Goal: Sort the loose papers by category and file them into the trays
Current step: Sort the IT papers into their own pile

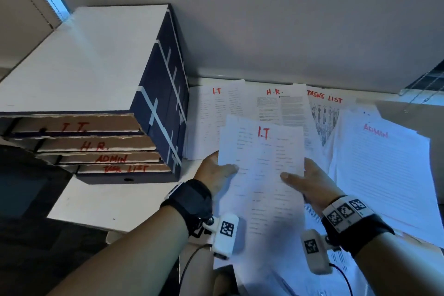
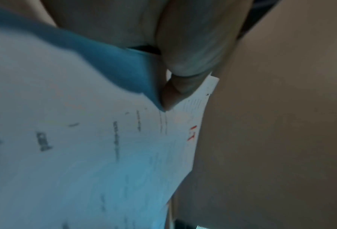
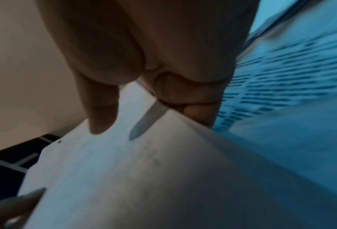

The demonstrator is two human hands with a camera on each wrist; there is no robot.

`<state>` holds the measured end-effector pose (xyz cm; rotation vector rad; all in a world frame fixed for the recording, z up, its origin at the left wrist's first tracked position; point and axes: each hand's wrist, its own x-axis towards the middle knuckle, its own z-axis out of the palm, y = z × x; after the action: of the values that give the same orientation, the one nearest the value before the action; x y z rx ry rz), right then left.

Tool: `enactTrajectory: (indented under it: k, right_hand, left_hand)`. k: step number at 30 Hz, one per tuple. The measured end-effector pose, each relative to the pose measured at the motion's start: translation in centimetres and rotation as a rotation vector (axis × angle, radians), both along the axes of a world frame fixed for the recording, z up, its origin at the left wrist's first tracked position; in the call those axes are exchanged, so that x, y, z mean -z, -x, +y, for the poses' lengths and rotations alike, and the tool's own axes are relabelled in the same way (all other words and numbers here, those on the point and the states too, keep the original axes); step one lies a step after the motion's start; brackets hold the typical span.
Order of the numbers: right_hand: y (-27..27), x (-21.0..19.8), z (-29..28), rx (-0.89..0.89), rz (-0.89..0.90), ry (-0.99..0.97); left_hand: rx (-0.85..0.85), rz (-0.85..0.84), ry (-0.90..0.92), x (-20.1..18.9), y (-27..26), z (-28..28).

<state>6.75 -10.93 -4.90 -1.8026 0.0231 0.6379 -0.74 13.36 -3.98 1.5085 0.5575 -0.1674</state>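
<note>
Fingers (image 2: pixel 185 62) of the left hand (image 1: pixel 217 172) curled under the left edge of the I.T sheets (image 1: pixel 262 166), thumb pressed on top; same pinch from the right hand (image 1: pixel 310 181) on the opposite edge, its thumb flat across the print, its other fingers (image 3: pixel 189 96) tucked beneath. Held at both sides, probably to keep the thin bundle flat and squared, with the red heading facing up for a check against the labels. Bundle raised clear of the counter (image 1: pixel 96 206), above the spread of loose papers and just right of the tray stack (image 1: pixel 96 146).

Other papers fanned on the counter beneath by heading: another I.T pile (image 1: pixel 211 113), an H.R. pile (image 1: pixel 276 106), a TASKS LIST pile (image 1: pixel 324 113), an ADMIN pile (image 1: pixel 382 163) furthest right. Laid out so, likely, to keep each category readable and separate.

Trays stacked with open fronts toward the viewer, marked in red from the top: I.T. tray (image 1: pixel 74 126), then H.R., ADMIN, TASK LIST. Matching slot therefore the uppermost, up and to the left of the held sheets. Next move, by judgement: a leftward carry and a level slide in, edges kept aligned to avoid snagging on the ragged cardboard lip.
</note>
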Motion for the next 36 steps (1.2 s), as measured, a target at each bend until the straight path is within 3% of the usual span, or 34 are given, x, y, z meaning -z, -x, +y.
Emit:
enactTrajectory:
  k: [3, 5, 10, 13, 15, 19, 20, 22, 25, 29, 33, 36]
  right_hand:
    - [1.0, -0.2, -1.3, -0.111, 0.102, 0.013]
    - [1.9, -0.6, -1.0, -0.136, 0.094, 0.007]
    - [-2.6, -1.6, 3.2, 0.014, -0.102, 0.138]
    - [-6.6, -2.3, 5.6, 0.142, -0.149, 0.155]
    - [-8.9, -3.1, 7.4, 0.135, -0.196, 0.243]
    - [-11.4, -3.4, 11.0, -0.035, -0.225, 0.503]
    - [-11.6, -3.1, 11.7, -0.087, -0.207, 0.548]
    - [-11.8, -2.6, 13.1, -0.165, -0.196, 0.578]
    - [-11.8, -2.1, 14.3, -0.154, -0.189, 0.563]
    - [-9.2, -3.2, 11.7, -0.020, -0.362, 0.597]
    - [-3.7, -2.3, 6.0, -0.332, -0.343, 0.795]
    - [-0.3, -0.6, 2.2, -0.426, -0.327, 0.857]
  left_hand:
    - [-0.106, -0.035, 0.208, -1.8, -1.4, 1.7]
    - [-0.154, -0.072, 0.230, -3.6, -2.2, 2.6]
    - [-0.362, -0.152, 0.160, -6.1, -4.7, 3.4]
    - [-0.422, -0.110, -0.060, -5.3, -4.1, 3.7]
    - [-0.306, -0.058, -0.263, -4.0, -2.2, 3.7]
    - [0.405, 0.226, -0.848, -0.9, 2.4, 2.2]
    - [0.513, 0.277, -0.983, -0.2, 3.1, 1.8]
    - [0.565, 0.334, -1.123, 0.7, 4.2, 1.3]
    - [0.489, 0.404, -1.149, 1.4, 4.0, 1.6]
    - [0.468, 0.475, -1.125, 1.4, 3.1, 1.9]
    - [0.463, 0.432, -1.012, 1.8, 2.9, 2.7]
    - [0.451, 0.197, -0.888, 1.6, 3.8, 3.2]
